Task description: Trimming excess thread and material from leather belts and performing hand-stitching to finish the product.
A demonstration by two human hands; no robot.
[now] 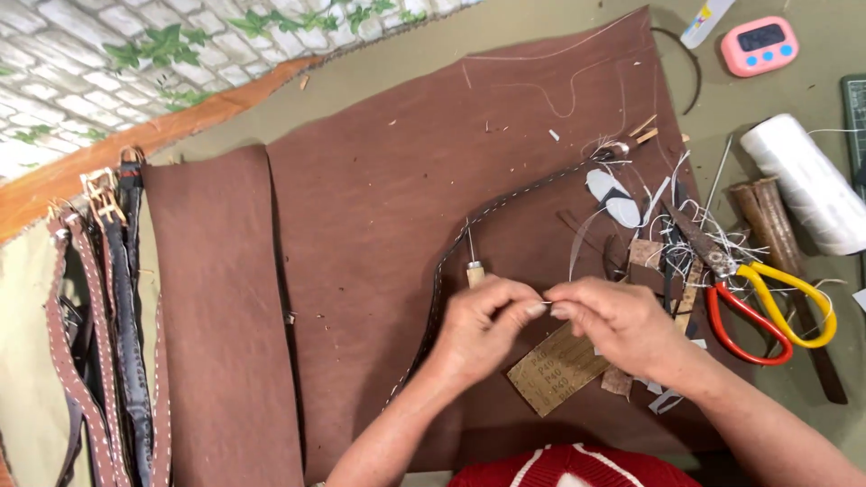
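Left hand [483, 325] is mostly closed, thumb and forefinger pinched toward the right hand, and it also grips a wooden-handled awl [473, 261] whose metal spike points far, up out of the fist. Right hand [613, 326] is likewise pinched at the fingertips, remaining fingers curled. The two pinches meet just above the near-centre of the sheet. Something very thin sits between them, probably a needle or thread end, too small to tell.

The work item is a long narrow dark leather strap with pale stitching along its edge [451, 261]. It lies on the big brown leather sheet [379, 180], running from the near side under the left wrist, curving far past the awl, then right toward the clutter. So it passes just left of and beyond the left hand, touching or nearly touching the wrist; the right hand is clear of it.

Handling judgement: the strap looks light, flexible along its length and fairly firm across its width, not fragile. Best held flat-pinched across the width near the last stitch. Thread is limp and slippery, so it needs a tight fingertip pinch.

Nearby: rectangular tan sandpaper piece [555, 368] under the right hand, red-and-yellow-handled scissors [767, 302] to the right, white thread spool [807, 185] far right, pink digital timer [760, 45] far right corner, finished stitched belts [104, 325] hanging off the left.
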